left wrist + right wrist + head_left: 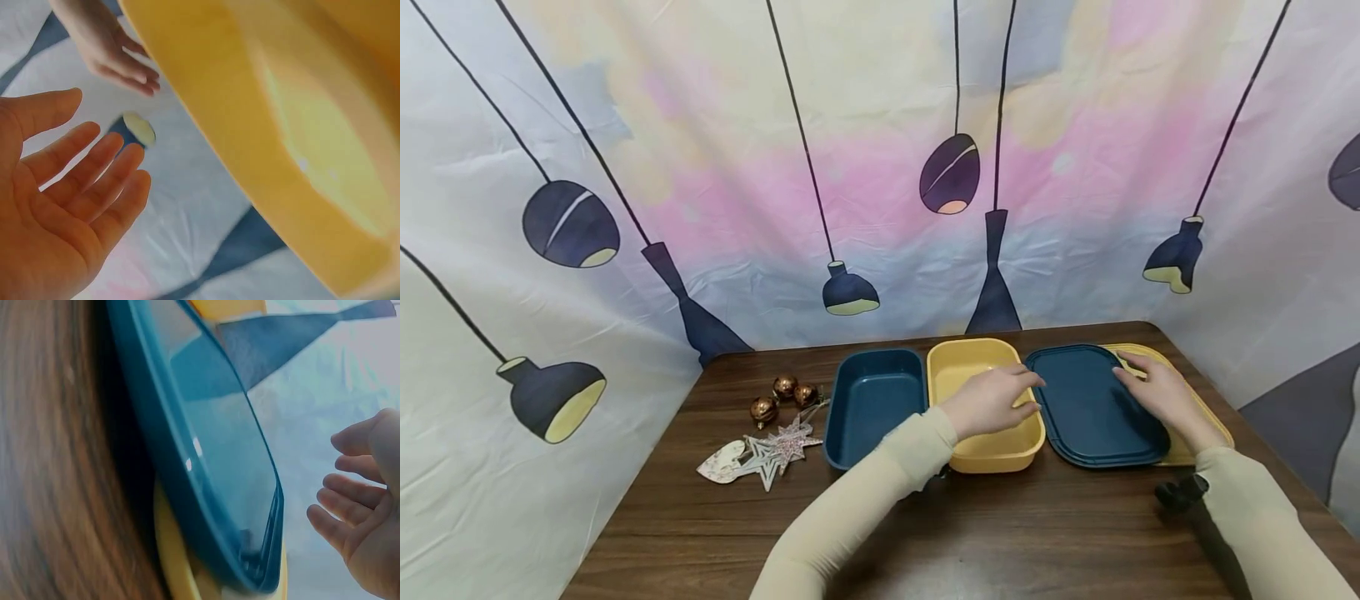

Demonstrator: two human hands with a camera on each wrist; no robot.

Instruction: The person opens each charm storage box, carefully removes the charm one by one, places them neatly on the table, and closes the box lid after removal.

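My left hand (988,403) hovers over the yellow box (996,458), its fingers reaching toward the box's right rim. In the left wrist view that hand (69,200) has loosely bent fingers with nothing between them, beside the yellow wall. Above the right part of the dark blue lid (1097,408) is my right hand (1165,398). The blue lid overlaps a yellow lid (1213,417) beneath it. From the right wrist view, the right hand (365,506) holds nothing and stands apart from the blue lid.
A dark blue box (876,392) stands left of the yellow one. Several ornaments lie farther left: copper baubles (764,410), glittery stars (790,442) and a white drop-shaped piece (722,463). Everything rests on a brown wooden table (1000,533), with a patterned cloth (887,192) behind.
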